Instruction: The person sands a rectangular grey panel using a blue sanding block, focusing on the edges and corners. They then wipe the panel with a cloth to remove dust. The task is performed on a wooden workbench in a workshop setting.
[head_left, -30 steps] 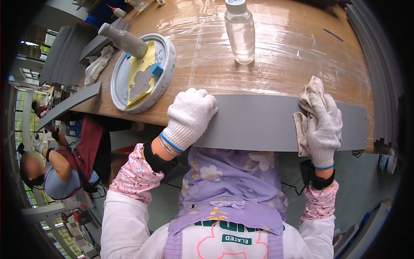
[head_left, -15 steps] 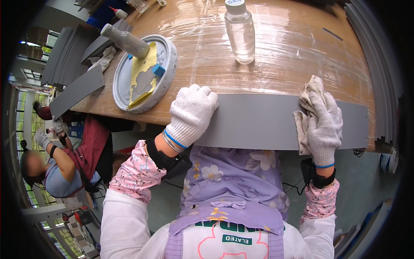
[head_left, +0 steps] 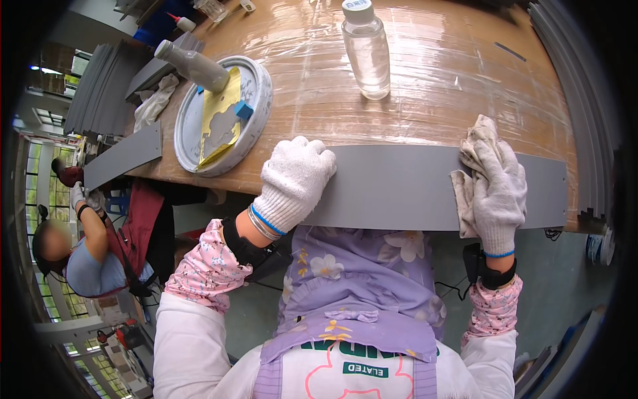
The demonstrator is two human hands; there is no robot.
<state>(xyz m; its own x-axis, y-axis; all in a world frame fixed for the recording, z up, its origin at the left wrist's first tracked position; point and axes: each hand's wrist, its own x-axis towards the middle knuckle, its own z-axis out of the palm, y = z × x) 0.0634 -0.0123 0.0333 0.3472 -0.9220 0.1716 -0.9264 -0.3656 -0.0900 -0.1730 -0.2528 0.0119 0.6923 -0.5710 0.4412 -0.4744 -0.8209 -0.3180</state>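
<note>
A long grey panel (head_left: 392, 186) lies along the table's near edge, overhanging it on my side. My left hand (head_left: 298, 174), in a white knitted glove, has its fingers curled over the panel's left end. My right hand (head_left: 497, 189), gloved too, presses a crumpled beige rag (head_left: 468, 199) onto the panel's right part. Part of the rag sticks out beyond the fingertips, and some of it is hidden under the palm.
A clear bottle (head_left: 367, 56) of liquid stands beyond the panel. To the left, a round white lid (head_left: 266, 100) bears a grey-filled bottle (head_left: 193, 66), a yellow sheet (head_left: 211, 110) and a blue block (head_left: 243, 110). Stacked grey panels (head_left: 100, 86) flank the table; a co-worker (head_left: 100, 253) handles another panel (head_left: 126, 156).
My left hand has shifted very slightly, and the right hand with the rag stays nearly in place. At the left, the co-worker's hands and panel have moved.
</note>
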